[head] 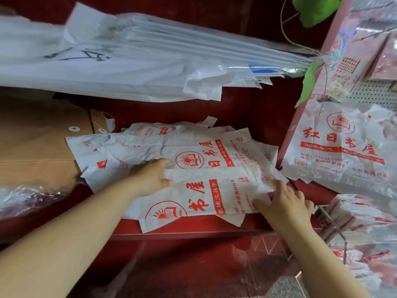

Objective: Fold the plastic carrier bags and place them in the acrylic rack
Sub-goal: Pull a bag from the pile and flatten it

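A pile of white carrier bags (214, 147) with red print lies on a red shelf (193, 226). The top bag (206, 194) is folded lengthwise into a narrow strip near the shelf's front. My left hand (150, 177) lies on the strip's left part, fingers straight, thumb at the fold edge. My right hand (285, 203) presses flat on its right end, fingers spread. The clear acrylic rack (328, 220) stands at the right with folded bags (356, 214) stacked in it.
Large white sheets (129, 61) overhang the shelf from above. Brown envelopes (43, 143) lie at the left, clear plastic wrap (28, 196) below them. More printed bags (339, 147) hang on the right wall beside green leaves (309, 82).
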Motion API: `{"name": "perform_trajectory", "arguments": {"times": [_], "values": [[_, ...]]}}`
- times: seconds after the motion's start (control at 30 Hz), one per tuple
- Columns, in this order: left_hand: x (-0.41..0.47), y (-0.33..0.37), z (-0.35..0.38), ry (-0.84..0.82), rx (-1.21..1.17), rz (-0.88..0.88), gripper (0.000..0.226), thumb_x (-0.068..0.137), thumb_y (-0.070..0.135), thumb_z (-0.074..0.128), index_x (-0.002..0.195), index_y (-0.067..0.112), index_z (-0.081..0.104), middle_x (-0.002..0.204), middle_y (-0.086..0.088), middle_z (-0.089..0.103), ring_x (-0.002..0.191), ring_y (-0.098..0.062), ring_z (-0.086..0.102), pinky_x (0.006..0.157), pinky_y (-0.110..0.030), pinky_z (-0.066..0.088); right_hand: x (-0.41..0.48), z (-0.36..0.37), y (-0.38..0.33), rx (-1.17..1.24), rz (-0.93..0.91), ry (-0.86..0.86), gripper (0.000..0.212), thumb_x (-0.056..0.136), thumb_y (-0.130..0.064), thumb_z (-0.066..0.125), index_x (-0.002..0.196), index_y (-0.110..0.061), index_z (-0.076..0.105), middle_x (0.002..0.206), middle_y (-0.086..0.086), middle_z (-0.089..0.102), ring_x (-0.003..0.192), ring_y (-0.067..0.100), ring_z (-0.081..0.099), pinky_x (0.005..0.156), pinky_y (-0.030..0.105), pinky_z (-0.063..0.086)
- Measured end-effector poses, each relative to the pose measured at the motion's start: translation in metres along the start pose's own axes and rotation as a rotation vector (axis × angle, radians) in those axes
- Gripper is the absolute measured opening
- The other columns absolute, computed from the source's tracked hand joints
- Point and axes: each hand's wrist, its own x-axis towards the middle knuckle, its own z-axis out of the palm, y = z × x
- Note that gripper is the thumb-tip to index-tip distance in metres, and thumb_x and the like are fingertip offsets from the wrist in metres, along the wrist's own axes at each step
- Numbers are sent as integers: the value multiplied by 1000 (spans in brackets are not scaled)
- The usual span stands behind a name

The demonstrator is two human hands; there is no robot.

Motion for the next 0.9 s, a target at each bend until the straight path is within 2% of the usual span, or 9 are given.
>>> {"name": "perform_trajectory", "arguments": {"times": [0.1,0.17,0.3,0.4,0.5,0.6,0.77,0.83,0.9], "values": [[5,-3,-14,-151,-82,-19,80,83,25,65,146,20,15,139,-5,42,125,-21,42,102,-27,33,2,-2,0,55,-6,-32,53,88,-36,52,132,-16,32,119,2,54,117,24,40,98,36,22],[8,0,-20,-186,-44,-37,75,83,25,66,144,21,21,138,-4,42,123,-20,43,96,-24,33,5,0,0,93,-5,-49,49,88,-31,52,132,-16,35,116,1,57,116,23,42,97,36,22],[11,-1,-29,-166,69,-22,37,82,29,66,116,16,56,112,-1,56,101,-16,52,81,-25,40,8,2,4,201,-11,10,45,89,-22,52,132,-20,41,96,-8,59,115,21,46,97,33,20],[4,0,-38,-196,60,24,10,85,24,64,86,14,64,80,2,57,76,-12,51,62,-18,36,9,4,8,265,-37,60,41,88,-17,52,129,-19,45,75,-16,47,109,20,50,97,32,20],[-10,1,-44,-153,-91,49,14,84,20,65,81,7,68,69,3,58,65,-9,50,57,-15,35,9,4,7,380,-74,198,40,87,-15,56,126,-16,48,94,-5,57,108,22,48,93,32,23],[-29,1,-39,-9,-453,-14,19,82,14,67,63,10,65,57,4,60,55,-5,52,52,-13,37,6,4,0,424,-158,401,42,85,-11,59,126,-10,50,122,7,55,116,27,43,95,30,21],[-65,4,-11,259,-947,-175,19,87,6,60,68,7,63,52,2,63,44,-3,57,47,-14,43,-7,15,-23,390,-548,570,35,76,-15,59,110,-4,62,113,11,62,107,28,56,91,33,34],[-77,7,0,299,-1036,-188,11,89,3,55,83,4,65,67,0,65,60,-6,61,58,-16,47,-17,26,-32,346,-761,455,37,77,-25,52,108,-8,63,112,8,64,106,20,55,91,28,43],[-87,5,10,302,-1013,-206,25,91,6,53,115,9,58,97,-5,63,89,-16,60,75,-26,47,-30,39,-41,257,-962,288,41,75,-34,49,105,-10,65,111,6,65,101,19,59,88,24,41]]}}
